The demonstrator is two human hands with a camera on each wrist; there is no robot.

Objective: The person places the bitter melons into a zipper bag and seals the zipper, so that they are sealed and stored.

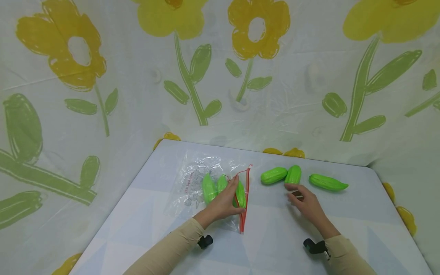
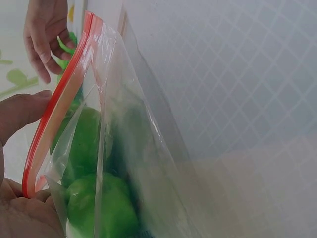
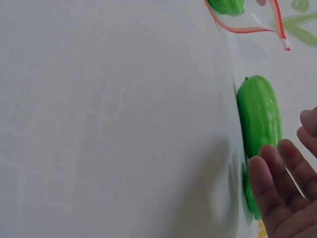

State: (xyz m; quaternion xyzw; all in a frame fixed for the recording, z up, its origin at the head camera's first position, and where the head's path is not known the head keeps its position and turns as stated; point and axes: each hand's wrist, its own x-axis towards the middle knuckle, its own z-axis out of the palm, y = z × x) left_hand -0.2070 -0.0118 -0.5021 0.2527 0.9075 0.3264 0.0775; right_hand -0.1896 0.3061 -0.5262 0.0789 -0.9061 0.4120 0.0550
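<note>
A clear zip bag (image 1: 190, 179) with a red zip edge lies on the table, holding several bright green ridged toy cucumbers (image 1: 209, 189). My left hand (image 1: 223, 200) is at its mouth, thumb and fingers spread apart. In the left wrist view the thumb (image 2: 22, 114) touches the red zip edge (image 2: 62, 99), and the mouth gapes. To the right, my right hand (image 1: 306, 202) has loosely bent, parted fingers with nothing between them. Its fingertips are close to the near end of a loose toy cucumber (image 1: 293, 174); in the right wrist view they overlap a cucumber (image 3: 258, 114).
Another loose cucumber (image 1: 274, 175) lies against the middle one, and a third with a pointed tip (image 1: 328, 182) lies farther right. Behind the table (image 1: 275, 244) hangs a flower-printed white cloth (image 1: 292, 95). A black wrist camera (image 1: 314, 246) sits by the right sleeve.
</note>
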